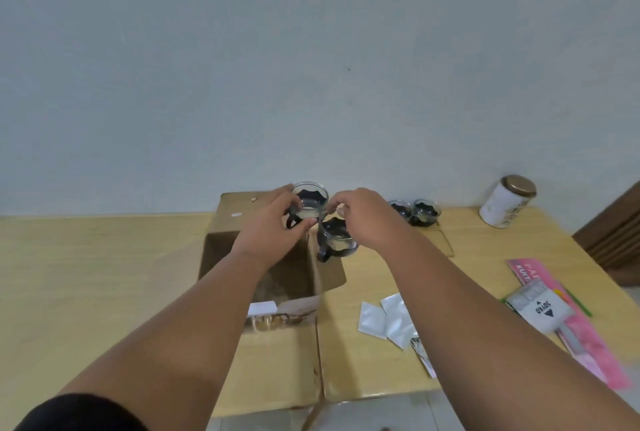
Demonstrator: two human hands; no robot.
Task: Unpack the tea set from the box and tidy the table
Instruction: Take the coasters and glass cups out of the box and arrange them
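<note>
An open cardboard box stands in the middle of the wooden table. My left hand grips a glass tea cup with a black holder above the box's far edge. Just to its right, my right hand pinches the rim of a second glass cup with a black handle, held over the box's right flap. Two more glass cups sit side by side on the table, farther right near the wall.
A white tin with a brown lid stands at the back right. Silver sachets lie right of the box. Pink packaging and a white packet lie near the table's right edge. A wall rises behind the table.
</note>
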